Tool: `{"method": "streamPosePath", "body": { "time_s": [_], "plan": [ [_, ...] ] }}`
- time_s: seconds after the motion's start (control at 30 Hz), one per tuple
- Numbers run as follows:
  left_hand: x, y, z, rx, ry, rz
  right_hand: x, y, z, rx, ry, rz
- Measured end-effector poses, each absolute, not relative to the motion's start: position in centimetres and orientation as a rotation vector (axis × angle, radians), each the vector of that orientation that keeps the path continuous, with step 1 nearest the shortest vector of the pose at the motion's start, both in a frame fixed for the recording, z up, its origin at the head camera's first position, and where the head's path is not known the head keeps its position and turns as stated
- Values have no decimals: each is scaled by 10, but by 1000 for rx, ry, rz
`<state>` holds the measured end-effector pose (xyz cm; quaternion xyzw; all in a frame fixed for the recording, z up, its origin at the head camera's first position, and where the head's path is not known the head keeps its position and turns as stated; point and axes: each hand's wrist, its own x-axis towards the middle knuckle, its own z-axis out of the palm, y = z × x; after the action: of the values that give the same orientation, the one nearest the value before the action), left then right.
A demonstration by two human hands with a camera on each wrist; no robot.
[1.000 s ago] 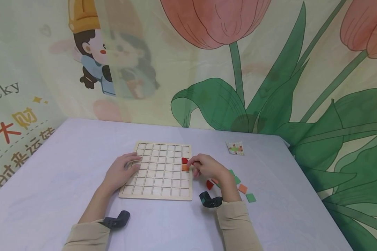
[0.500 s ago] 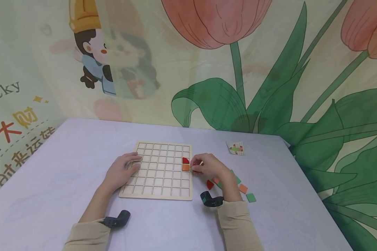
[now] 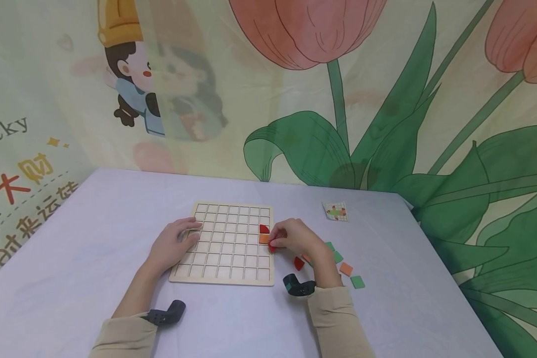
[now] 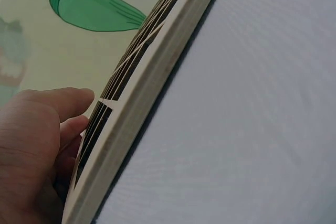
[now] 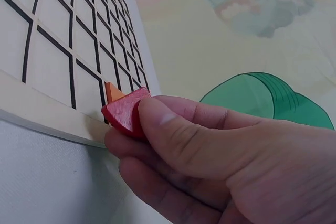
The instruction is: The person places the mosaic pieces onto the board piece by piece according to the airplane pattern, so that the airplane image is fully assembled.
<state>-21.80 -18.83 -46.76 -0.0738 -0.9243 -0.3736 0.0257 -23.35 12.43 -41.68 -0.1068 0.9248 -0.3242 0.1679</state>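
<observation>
A wooden grid board (image 3: 225,258) lies on the white table. Near its right edge, a red quarter-round tile (image 3: 264,229) and an orange square tile (image 3: 263,239) sit in neighbouring cells. My right hand (image 3: 297,236) pinches another red quarter-round tile (image 5: 126,111) between thumb and fingers, over the board's right rim beside the orange tile. In the right wrist view the held tile partly covers the orange tile (image 5: 113,93). My left hand (image 3: 173,243) rests at the board's left edge, fingers loosely extended. The left wrist view shows that hand (image 4: 37,135) beside the board's side.
Right of the board lie loose tiles: a red quarter-round tile (image 3: 299,263), an orange tile (image 3: 346,269), a green tile (image 3: 357,282) and several others, some hidden by the right forearm. A small pattern card (image 3: 335,212) lies farther back. A printed curtain (image 3: 206,149) hangs behind the table.
The right hand drew back from the orange tile, then came slightly left and now shows the red tile in its fingers over the rim. The left hand has stayed put.
</observation>
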Motion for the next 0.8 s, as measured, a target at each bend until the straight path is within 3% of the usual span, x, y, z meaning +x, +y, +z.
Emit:
{"method": "streamPosePath", "body": {
  "time_s": [0.8],
  "plan": [
    [-218,-189,-467,-203,-2869,-1167,-234,114,-421,-386,2728,-816]
  ]
}}
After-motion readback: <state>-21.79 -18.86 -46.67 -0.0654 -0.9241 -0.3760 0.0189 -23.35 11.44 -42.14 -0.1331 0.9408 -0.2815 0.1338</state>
